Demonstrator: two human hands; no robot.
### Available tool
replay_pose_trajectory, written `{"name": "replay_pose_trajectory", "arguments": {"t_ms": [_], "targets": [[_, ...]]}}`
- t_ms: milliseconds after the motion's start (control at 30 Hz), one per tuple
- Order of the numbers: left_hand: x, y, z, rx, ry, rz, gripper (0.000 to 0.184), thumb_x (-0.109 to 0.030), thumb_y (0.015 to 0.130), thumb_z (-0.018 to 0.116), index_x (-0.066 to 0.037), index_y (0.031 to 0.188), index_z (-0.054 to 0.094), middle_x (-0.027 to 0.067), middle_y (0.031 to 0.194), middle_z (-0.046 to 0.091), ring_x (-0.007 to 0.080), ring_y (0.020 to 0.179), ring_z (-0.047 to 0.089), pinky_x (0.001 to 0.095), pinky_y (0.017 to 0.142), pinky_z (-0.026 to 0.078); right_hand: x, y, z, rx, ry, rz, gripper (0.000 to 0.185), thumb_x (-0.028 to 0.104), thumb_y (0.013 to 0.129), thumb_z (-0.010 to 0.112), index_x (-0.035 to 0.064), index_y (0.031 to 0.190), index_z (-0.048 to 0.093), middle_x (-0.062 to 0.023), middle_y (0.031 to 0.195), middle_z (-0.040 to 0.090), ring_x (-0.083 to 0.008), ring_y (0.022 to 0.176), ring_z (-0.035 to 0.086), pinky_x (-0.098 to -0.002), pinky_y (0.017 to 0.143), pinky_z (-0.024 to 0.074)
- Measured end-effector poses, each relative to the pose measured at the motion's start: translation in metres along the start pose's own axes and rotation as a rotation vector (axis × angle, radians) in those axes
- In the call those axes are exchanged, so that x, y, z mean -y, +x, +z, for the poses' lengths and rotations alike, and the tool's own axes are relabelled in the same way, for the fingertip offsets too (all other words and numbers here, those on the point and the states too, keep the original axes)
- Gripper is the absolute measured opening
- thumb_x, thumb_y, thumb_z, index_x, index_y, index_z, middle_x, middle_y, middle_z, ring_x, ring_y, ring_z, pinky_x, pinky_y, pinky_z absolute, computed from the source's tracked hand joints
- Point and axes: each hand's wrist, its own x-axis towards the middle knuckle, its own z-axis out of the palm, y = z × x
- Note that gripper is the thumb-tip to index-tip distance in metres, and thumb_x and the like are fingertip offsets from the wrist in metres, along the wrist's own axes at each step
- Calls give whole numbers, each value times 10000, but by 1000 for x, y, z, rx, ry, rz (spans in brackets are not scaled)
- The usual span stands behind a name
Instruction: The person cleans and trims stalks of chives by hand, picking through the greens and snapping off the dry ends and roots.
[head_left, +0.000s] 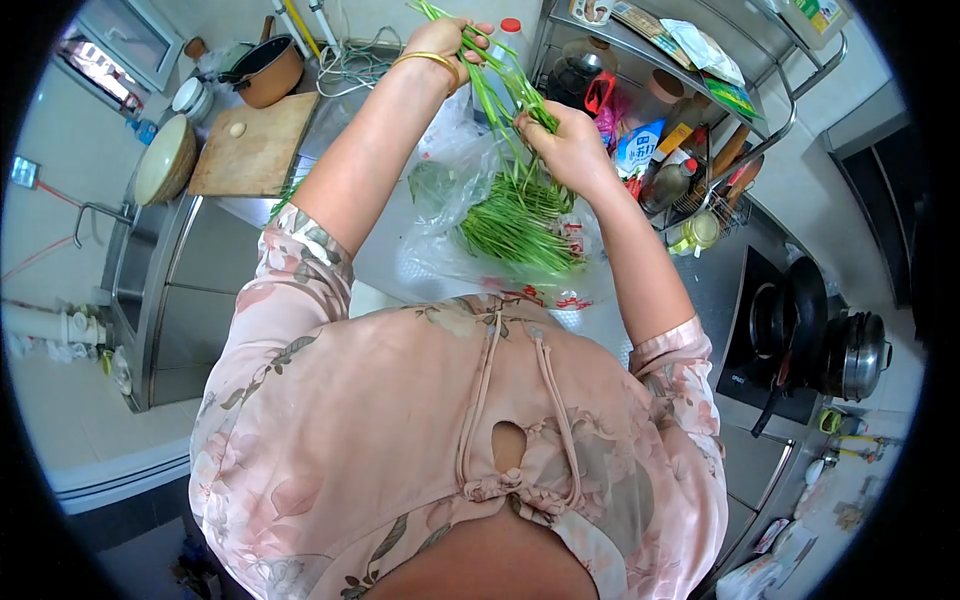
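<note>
- By the left hand [448, 45], fingers curled round, thin green stalks [486, 98] are gripped.
- A larger green bunch [520, 228] is cradled in a clear plastic bag [425, 250] on the bench [378, 235].
- Stalks are pinched by the right hand's [568, 145] fingers.

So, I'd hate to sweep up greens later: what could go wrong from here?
The stems might slip, as the left hand and right hand hold them as loose strands. The crumpled plastic bag around the pile of greens could shift if tugged, possibly scattering some.
</note>
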Motion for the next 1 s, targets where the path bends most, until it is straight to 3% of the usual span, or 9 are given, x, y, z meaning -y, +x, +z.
{"name": "replay_pose_trajectory", "arguments": {"t_ms": [33, 233, 333, 467, 567, 867, 967, 1000], "targets": [[0, -3, 2, -4, 6, 10, 222, -142, 915, 336, 43, 881, 454, 76, 716, 458, 107, 536, 425, 195, 371, 300, -3, 1, 1, -36, 26, -1, 227, 210, 768, 591, -11, 817, 596, -124, 597, 553, -156, 528, 501, -319, 528, 403], [-5, -4, 2, 23, -7, -23, 223, -146, 921, 325, 38, 890, 447, 71, 721, 452, 110, 539, 427, 202, 374, 305, -9, 3, -1, 26, 188, 172, 251, 227, 729, 655, -8, 792, 599, -115, 599, 554, -143, 531, 503, -309, 521, 404], [-5, -3, 3, 28, -13, -43, 226, -147, 921, 320, 38, 892, 447, 67, 704, 448, 110, 535, 421, 204, 378, 303, 1, 0, -2, 4, 163, 97, 236, 191, 730, 683, 14, 868, 606, -20, 707, 595, -77, 628, 503, -245, 580, 416], [-3, 3, 3, 54, -42, -47, 230, -149, 921, 317, 37, 888, 448, 59, 654, 436, 106, 522, 405, 203, 382, 296, -9, 8, 9, -36, -102, -33, 205, 156, 756, 648, 10, 891, 602, -25, 714, 599, -73, 633, 492, -241, 578, 410], [-10, 6, -2, 84, -41, -73, 230, -145, 917, 319, 39, 884, 453, 53, 619, 424, 106, 511, 397, 203, 383, 291, -11, 8, 11, -90, 68, -15, 205, 184, 726, 643, -4, 792, 594, -131, 653, 572, -175, 572, 524, -306, 557, 420], [-21, 48, -34, 58, -11, 4, 234, -137, 912, 311, 43, 883, 458, 58, 611, 428, 112, 498, 390, 202, 386, 283, 5, -21, 5, -45, 343, -15, 188, 163, 766, 598, -9, 832, 559, -81, 651, 536, -113, 576, 461, -277, 551, 399], [-18, 26, -14, -13, -50, -14, 235, -138, 913, 308, 41, 876, 456, 57, 616, 427, 114, 502, 398, 202, 387, 284, 16, -24, 7, 43, 167, 113, 220, 202, 760, 606, -6, 816, 563, -101, 664, 534, -123, 582, 462, -275, 559, 397], [-16, 26, -13, -14, -51, -12, 237, -135, 909, 304, 44, 873, 454, 67, 642, 431, 117, 510, 401, 207, 385, 284, 28, -24, 3, 44, 50, 131, 249, 219, 731, 625, -13, 800, 565, -152, 697, 547, -207, 611, 516, -316, 587, 414]]}}
